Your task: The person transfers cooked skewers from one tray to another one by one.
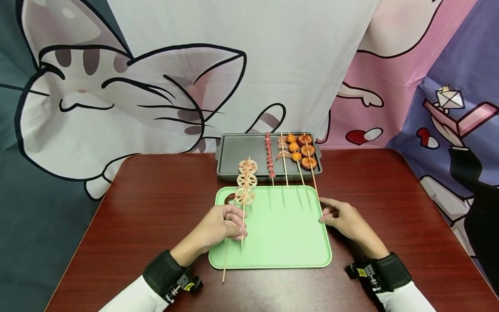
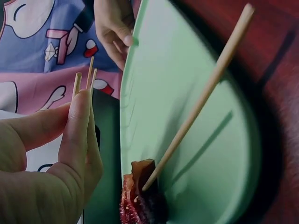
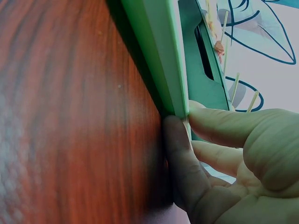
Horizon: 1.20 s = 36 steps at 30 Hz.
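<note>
Mid-frame, my left hand [image 1: 227,222] pinches a lotus skewer [image 1: 245,196], my right hand [image 1: 343,218] the right edge of the green tray [image 1: 288,242]; brown table [image 1: 405,208] flanks it, cartoon curtain [image 1: 296,52] above.

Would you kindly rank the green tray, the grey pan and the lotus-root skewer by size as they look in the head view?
1. Green tray, largest
2. Grey pan
3. Lotus-root skewer, smallest

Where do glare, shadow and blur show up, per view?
Head: pale glare on the tabletop near the frame's bottom edge; left wrist: dim, with the diagonal stick casting a shadow on the green tray; right wrist: whitish sheen on the tabletop at frame left, wood grain soft, dark shadow beside the green tray.
</note>
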Available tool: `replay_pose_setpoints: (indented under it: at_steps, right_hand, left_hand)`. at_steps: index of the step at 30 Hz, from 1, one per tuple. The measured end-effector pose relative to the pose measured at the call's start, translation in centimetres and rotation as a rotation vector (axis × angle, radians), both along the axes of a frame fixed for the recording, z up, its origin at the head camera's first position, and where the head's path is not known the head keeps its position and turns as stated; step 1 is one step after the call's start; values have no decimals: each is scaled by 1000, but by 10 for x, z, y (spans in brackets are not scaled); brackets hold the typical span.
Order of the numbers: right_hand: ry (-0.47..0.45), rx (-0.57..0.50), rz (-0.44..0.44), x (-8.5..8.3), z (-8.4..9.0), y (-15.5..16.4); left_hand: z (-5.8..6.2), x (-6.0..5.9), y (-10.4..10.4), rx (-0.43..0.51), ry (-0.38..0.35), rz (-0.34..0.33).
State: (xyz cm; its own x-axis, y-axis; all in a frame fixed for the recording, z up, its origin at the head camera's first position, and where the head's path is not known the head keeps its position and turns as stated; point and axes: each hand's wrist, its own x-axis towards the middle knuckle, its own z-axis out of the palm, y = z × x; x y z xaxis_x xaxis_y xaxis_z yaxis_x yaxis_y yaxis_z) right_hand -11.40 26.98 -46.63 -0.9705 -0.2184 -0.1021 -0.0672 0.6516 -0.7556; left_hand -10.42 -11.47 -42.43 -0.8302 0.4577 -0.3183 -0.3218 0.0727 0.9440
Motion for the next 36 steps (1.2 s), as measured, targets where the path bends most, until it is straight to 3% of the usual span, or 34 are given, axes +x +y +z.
replay_pose_setpoints:
  at_steps: [27,36]
  right_hand:
    - [3,3,8,-1,-1,0]
    - [2,-13,3,0,-1,0]
  left_hand:
    - [-13,36,-7,-26,23,-68]
    - [-18,47,-2,-18,-6,-79]
